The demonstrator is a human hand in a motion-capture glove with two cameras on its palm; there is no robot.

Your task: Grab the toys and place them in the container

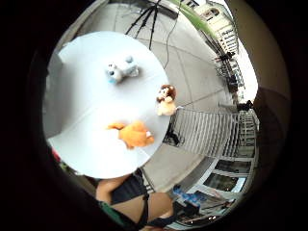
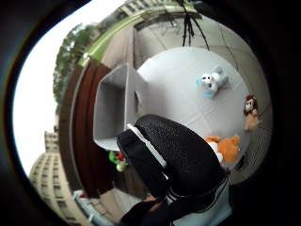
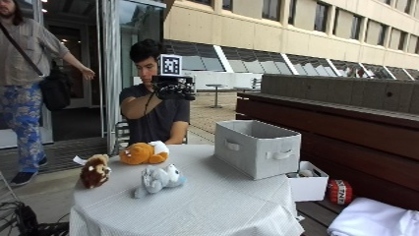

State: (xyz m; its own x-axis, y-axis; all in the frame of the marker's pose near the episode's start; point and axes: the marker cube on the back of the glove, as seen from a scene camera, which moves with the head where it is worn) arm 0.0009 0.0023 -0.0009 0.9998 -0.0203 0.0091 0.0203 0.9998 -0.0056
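Seated person with the gloved right hand (image 3: 173, 88) raised at face height above the tabletop (image 3: 216, 201); whether its grip is open cannot be told. Orange toy (image 3: 142, 153), lion toy (image 3: 96, 170) and grey-white toy (image 3: 157, 179) lie beside the grey container (image 3: 256, 147).

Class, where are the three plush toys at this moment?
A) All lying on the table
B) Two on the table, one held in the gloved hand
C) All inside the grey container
A: the orange toy, lion toy and grey-white toy all lie on the table, outside the container.
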